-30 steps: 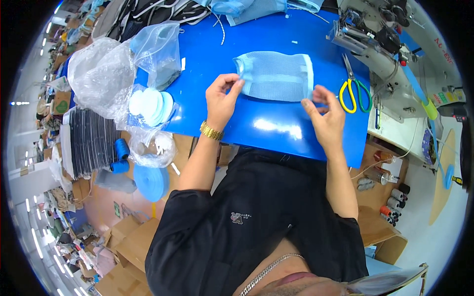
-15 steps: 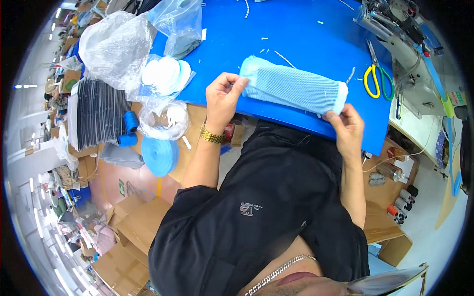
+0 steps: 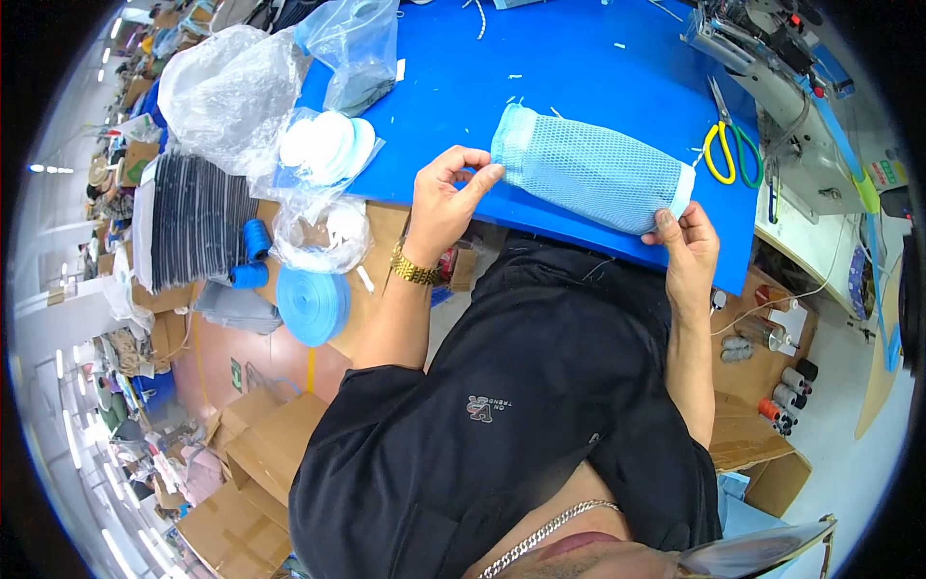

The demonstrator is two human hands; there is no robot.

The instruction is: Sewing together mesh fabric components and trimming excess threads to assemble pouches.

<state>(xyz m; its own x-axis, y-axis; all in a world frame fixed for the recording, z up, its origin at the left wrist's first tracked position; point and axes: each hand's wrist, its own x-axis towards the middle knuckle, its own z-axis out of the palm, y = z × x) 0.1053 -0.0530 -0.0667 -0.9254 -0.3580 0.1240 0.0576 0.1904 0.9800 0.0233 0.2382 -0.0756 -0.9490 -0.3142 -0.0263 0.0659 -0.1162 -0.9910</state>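
Note:
A light-blue mesh sleeve with a white band at its right end is stretched above the blue tabletop. With thumb and fingers, my left hand pinches the sleeve's left end by its near corner. The lower part of its right end, beside the white band, is gripped by my right hand, thumb on top. Behind the sleeve lie short cut cord ends. To its right rest scissors with one yellow and one green handle.
A sewing machine stands at the right edge. On the left are clear plastic bags, white discs, a stack of dark sheets, blue thread spools and a roll of blue webbing. Cardboard boxes sit lower left.
Both hands have shifted slightly right with the mesh sleeve. It now lies flatter and wider, its left end opened out, and the right thumb shows on top.

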